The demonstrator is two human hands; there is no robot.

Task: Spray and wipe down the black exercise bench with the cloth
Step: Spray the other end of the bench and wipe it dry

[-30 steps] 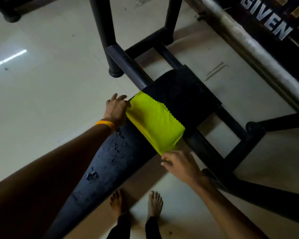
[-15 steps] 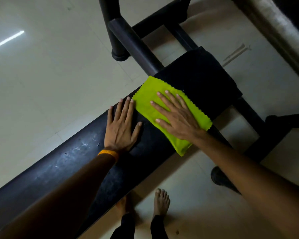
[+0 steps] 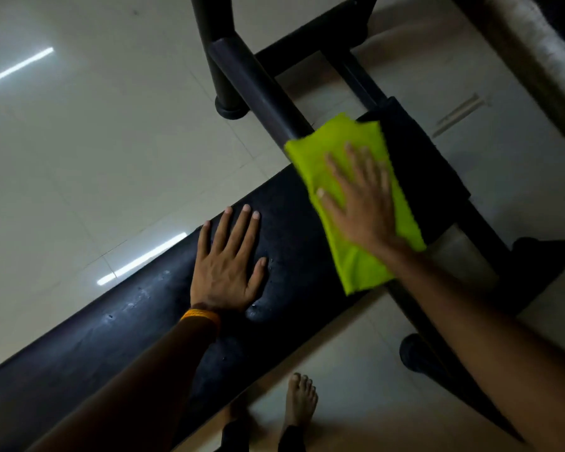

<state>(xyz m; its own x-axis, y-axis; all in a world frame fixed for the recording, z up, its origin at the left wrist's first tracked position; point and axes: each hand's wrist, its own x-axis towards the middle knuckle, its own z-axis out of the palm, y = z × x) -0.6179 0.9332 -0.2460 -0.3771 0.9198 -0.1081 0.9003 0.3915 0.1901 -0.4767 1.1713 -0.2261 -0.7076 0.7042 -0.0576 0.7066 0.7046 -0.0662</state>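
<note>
The black exercise bench (image 3: 118, 334) runs diagonally from lower left to upper right, with small wet droplets on its pad. A bright yellow-green cloth (image 3: 359, 269) lies flat across the pad near its far end. My right hand (image 3: 359, 203) presses down on the cloth with fingers spread. My left hand (image 3: 229, 265), with an orange band at the wrist, rests palm-down on the bare pad just left of the cloth, holding nothing. No spray bottle is in view.
Black steel frame tubes (image 3: 258, 89) rise and cross beyond the bench's far end, and more frame bars (image 3: 470, 243) run along its right side. Pale floor tiles (image 3: 95, 151) surround the bench. My bare feet (image 3: 300, 402) stand below its near edge.
My right hand came up from the cloth's lower corner onto its top and slid it toward the bench's far end. My left hand let go of the cloth edge and now lies flat on the pad.
</note>
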